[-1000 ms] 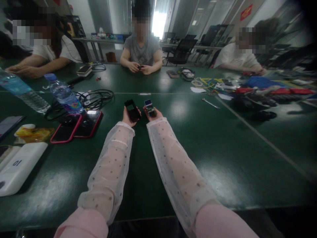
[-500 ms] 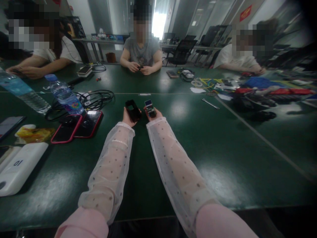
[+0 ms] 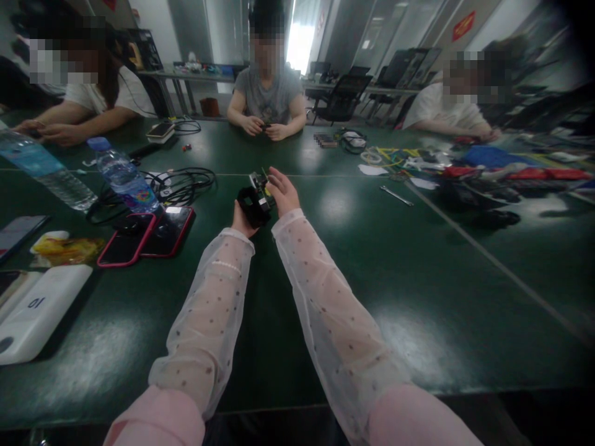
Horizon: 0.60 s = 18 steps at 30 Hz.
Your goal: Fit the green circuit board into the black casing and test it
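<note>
My left hand (image 3: pixel 242 222) is closed around a black plastic housing (image 3: pixel 251 210) with a square opening in its face. Just beyond and to the right of it, my right hand (image 3: pixel 284 191) grips a small circuit board module (image 3: pixel 258 183) with a small screen or plate on it, tilted up at the housing's far edge. Whether the board touches the housing I cannot tell. The fingertips of my right hand partly cover the board. Both forearms wear sheer dotted sleeves and rest low over the green table (image 3: pixel 260 347).
On the left are two water bottles (image 3: pixel 121 176), coiled black cables (image 3: pixel 186 184), phones in red cases (image 3: pixel 167 232) and a white power bank (image 3: pixel 44 313). A wrench (image 3: pixel 396 196) lies to the right, before a heap of cables and tools (image 3: pixel 493 173). Several people sit opposite.
My right hand has turned over and lifted the circuit board from beside the housing to its far right edge. My left hand holds the housing in nearly the same place.
</note>
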Each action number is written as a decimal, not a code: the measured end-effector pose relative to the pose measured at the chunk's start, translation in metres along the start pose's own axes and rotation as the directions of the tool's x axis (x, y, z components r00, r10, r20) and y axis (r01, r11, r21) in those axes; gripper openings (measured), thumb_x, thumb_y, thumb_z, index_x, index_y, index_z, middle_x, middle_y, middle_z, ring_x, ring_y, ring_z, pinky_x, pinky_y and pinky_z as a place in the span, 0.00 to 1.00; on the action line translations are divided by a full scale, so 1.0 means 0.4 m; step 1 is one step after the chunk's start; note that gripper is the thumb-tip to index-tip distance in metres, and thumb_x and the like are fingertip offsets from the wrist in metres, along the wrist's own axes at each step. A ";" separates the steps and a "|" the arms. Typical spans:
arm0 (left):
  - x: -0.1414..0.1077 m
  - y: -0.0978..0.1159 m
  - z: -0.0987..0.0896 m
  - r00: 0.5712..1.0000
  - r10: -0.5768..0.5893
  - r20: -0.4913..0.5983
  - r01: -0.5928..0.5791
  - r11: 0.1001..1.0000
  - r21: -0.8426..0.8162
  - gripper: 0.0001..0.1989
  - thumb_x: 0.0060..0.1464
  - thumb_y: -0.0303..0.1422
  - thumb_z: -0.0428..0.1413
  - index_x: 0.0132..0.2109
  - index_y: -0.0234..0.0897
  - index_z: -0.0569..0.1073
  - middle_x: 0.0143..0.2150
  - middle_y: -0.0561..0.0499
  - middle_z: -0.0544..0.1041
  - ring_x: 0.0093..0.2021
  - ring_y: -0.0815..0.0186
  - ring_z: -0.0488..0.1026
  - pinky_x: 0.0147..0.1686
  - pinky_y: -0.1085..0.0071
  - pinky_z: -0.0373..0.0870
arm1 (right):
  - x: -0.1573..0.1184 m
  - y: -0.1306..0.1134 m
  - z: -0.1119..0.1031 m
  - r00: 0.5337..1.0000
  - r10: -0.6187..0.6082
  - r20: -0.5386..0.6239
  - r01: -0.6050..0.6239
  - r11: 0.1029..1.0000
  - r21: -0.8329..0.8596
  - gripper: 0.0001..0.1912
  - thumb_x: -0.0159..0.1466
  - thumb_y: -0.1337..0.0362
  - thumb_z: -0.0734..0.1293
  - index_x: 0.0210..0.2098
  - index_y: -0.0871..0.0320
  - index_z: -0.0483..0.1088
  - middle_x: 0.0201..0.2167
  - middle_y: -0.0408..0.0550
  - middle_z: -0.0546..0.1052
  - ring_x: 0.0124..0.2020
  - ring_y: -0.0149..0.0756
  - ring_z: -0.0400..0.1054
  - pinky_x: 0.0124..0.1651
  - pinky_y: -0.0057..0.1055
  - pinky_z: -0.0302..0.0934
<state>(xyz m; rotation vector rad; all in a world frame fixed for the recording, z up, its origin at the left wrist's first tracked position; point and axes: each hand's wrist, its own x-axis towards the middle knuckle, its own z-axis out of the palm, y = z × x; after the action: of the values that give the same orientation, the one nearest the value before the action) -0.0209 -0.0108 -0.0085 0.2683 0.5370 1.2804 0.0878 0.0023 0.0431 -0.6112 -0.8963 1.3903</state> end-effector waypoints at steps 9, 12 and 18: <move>0.009 0.003 -0.006 0.999 0.034 0.005 -0.034 0.997 -0.066 0.26 0.62 0.47 0.39 0.51 0.34 0.70 0.39 0.44 0.78 0.46 0.58 0.74 0.45 0.65 0.70 | -0.062 0.027 0.059 0.977 -0.127 0.169 0.169 0.948 -0.270 0.20 0.55 0.75 0.65 0.45 0.52 0.71 0.56 0.42 0.69 0.64 0.34 0.54 0.68 0.42 0.43; 0.013 0.002 -0.015 0.998 0.057 -0.017 -0.058 0.995 -0.087 0.24 0.61 0.47 0.40 0.51 0.36 0.70 0.39 0.45 0.77 0.47 0.58 0.74 0.45 0.65 0.70 | -0.072 0.029 0.060 0.969 -0.136 0.207 0.199 0.925 -0.324 0.22 0.54 0.76 0.64 0.45 0.51 0.71 0.57 0.41 0.68 0.66 0.34 0.50 0.69 0.42 0.38; 0.015 0.004 -0.028 0.998 0.035 -0.053 -0.037 0.999 -0.033 0.25 0.61 0.48 0.39 0.50 0.37 0.70 0.38 0.45 0.77 0.44 0.58 0.74 0.42 0.64 0.71 | -0.083 0.041 0.054 0.967 -0.120 0.225 0.202 0.899 -0.388 0.21 0.55 0.75 0.64 0.45 0.49 0.72 0.58 0.39 0.65 0.67 0.34 0.46 0.70 0.42 0.34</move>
<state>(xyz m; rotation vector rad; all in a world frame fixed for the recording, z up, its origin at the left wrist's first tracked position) -0.0269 -0.0057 -0.0185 0.2174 0.5569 1.3336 0.0623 -0.0314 0.0357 -0.7023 -1.3872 1.1294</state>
